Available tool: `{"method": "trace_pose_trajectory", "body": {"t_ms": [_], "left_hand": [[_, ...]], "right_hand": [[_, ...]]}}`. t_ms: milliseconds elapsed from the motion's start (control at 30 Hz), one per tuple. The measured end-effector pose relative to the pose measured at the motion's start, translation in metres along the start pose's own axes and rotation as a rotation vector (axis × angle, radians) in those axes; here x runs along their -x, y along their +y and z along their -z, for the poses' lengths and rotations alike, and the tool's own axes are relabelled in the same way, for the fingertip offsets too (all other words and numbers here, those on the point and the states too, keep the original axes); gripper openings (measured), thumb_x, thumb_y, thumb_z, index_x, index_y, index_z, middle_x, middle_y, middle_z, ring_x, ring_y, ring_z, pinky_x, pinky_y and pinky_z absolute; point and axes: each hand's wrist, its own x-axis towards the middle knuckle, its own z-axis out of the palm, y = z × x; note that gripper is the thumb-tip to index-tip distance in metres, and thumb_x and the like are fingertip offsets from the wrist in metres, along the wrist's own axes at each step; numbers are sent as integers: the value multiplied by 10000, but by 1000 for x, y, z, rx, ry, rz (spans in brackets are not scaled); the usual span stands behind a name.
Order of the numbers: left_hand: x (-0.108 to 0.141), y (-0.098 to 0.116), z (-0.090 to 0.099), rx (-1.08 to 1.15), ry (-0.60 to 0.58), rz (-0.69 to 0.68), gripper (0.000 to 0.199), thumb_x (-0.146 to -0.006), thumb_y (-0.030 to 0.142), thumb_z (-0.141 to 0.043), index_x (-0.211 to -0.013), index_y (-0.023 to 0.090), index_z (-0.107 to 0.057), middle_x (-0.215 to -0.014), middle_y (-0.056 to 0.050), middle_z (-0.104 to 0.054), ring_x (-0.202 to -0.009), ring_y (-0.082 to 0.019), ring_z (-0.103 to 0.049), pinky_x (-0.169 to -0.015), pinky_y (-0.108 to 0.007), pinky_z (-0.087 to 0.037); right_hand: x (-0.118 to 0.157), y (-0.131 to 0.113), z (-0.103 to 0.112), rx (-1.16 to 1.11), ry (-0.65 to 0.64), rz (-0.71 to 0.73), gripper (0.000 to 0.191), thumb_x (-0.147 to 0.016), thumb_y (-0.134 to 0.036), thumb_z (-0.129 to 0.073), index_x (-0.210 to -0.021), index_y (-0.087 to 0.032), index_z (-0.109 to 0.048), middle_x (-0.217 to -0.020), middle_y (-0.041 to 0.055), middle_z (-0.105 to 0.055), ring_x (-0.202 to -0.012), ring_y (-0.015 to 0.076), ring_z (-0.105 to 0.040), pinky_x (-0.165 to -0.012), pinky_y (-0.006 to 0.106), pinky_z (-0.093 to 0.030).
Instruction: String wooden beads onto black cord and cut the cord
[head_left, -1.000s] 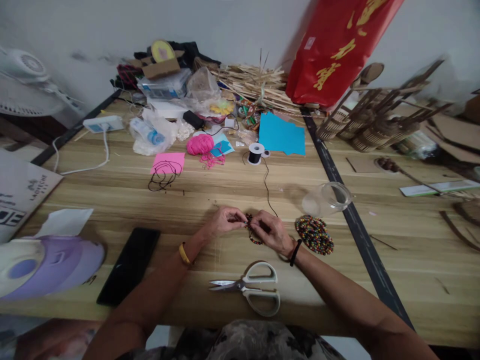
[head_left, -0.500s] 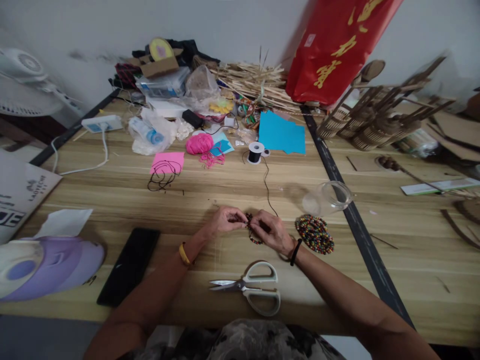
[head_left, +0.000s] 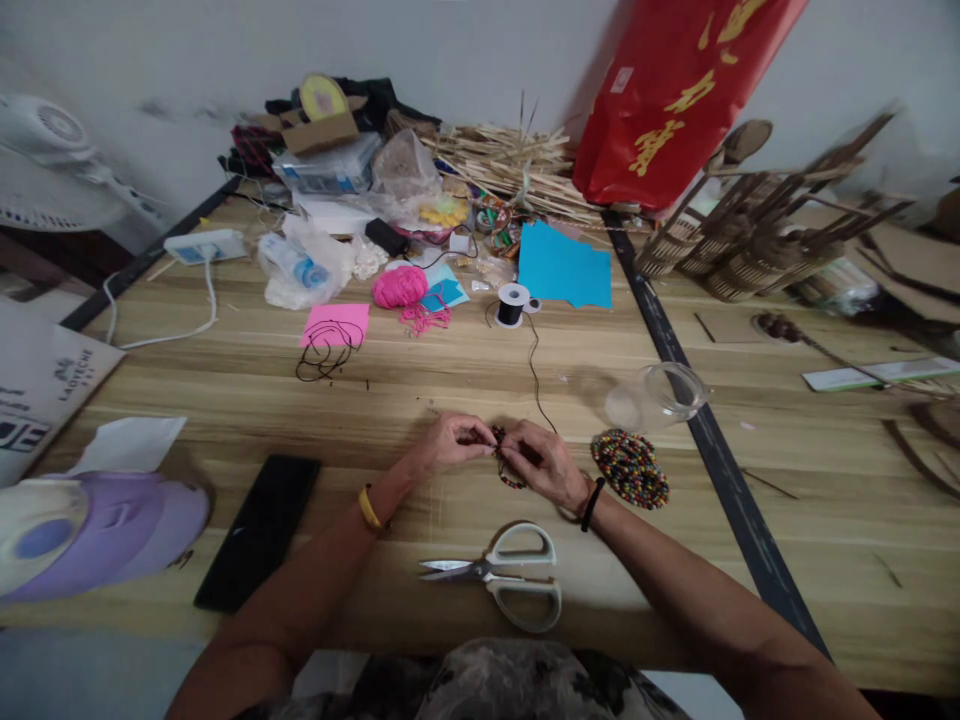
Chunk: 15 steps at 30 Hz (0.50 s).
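Observation:
A small beaded string (head_left: 511, 482) of dark and coloured beads hangs between my hands and curves down onto the table. My left hand (head_left: 455, 440) pinches at its upper end with thumb and forefinger. From the other side my right hand (head_left: 546, 457) pinches the same string, fingertips almost touching the left ones. The exact grip points and any cord end are too small to make out. Just right of my right wrist lies a coiled heap of multicoloured beads (head_left: 630, 468). Scissors (head_left: 495, 572) with pale handles rest below my hands, blades pointing left.
A spool of black cord (head_left: 512, 305) stands ahead, its thread trailing toward my right hand. A clear jar (head_left: 656, 395) lies on its side at right. At left are a black phone (head_left: 257, 533) and a purple appliance (head_left: 124, 535). Pink yarn (head_left: 400, 287) sits farther back.

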Motion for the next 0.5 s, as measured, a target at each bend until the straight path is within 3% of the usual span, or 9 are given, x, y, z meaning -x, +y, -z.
{"method": "trace_pose_trajectory", "body": {"t_ms": [500], "left_hand": [[0, 0, 0, 7, 12, 2, 150, -647, 183, -726, -753, 98, -662, -735, -41, -680, -692, -109, -626, -726, -231, -500]], "right_hand": [[-1, -1, 0, -3, 2, 7, 149, -919, -281, -503, -859, -188, -602, -782, 58, -618, -712, 159, -578, -655, 286, -455]]}}
